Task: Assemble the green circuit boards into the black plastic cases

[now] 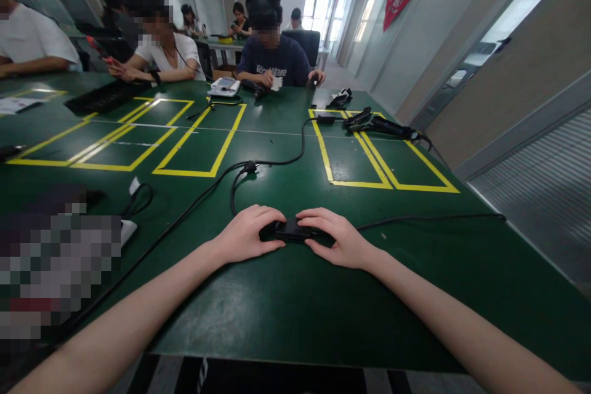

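A small black box, like a power adapter (293, 230), lies on the green table (277, 314) in front of me. My left hand (252, 233) grips its left end between thumb and fingers. On its right end, my right hand (337, 237) has a similar hold, thumb at the near side and fingers at the far side. One black cable (233, 194) curves up behind my left hand to a plug (250, 167). Another cable (434, 217) runs from behind my right hand toward the table's right edge.
A long black cable (184, 214) crosses the table from lower left to a black block (325, 119). Yellow tape rectangles (363, 184) mark the surface. Black tools (388, 127) lie at back right. Several people sit beyond; one person (277, 52) faces me. Blurred items are at left.
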`<state>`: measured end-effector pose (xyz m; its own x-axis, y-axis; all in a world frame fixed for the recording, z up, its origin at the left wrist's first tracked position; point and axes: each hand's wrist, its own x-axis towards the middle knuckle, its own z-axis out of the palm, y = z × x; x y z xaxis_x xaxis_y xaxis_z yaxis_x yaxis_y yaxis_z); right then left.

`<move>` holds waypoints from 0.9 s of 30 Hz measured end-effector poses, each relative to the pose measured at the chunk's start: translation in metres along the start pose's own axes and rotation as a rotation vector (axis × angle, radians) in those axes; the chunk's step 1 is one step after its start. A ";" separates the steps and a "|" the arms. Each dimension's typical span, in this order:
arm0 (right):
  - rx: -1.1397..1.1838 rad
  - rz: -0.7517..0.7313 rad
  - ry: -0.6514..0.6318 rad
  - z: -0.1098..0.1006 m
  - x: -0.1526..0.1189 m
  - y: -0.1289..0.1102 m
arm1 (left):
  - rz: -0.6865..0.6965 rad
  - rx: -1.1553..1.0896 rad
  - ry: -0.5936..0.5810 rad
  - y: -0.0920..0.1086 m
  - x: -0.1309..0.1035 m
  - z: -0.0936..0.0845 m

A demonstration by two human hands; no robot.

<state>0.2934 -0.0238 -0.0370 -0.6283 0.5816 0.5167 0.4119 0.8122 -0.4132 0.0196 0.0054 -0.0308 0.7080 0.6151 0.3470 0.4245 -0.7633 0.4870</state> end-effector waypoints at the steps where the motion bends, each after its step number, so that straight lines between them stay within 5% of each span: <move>1: 0.006 -0.003 0.001 0.000 0.000 0.000 | 0.001 -0.002 -0.005 0.000 0.000 0.000; 27: -0.120 0.059 -0.039 0.008 -0.001 -0.009 | -0.002 -0.052 -0.013 0.007 -0.009 -0.006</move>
<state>0.2852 -0.0321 -0.0397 -0.6249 0.6279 0.4640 0.5235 0.7779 -0.3477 0.0125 -0.0042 -0.0260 0.7147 0.6137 0.3356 0.3961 -0.7506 0.5289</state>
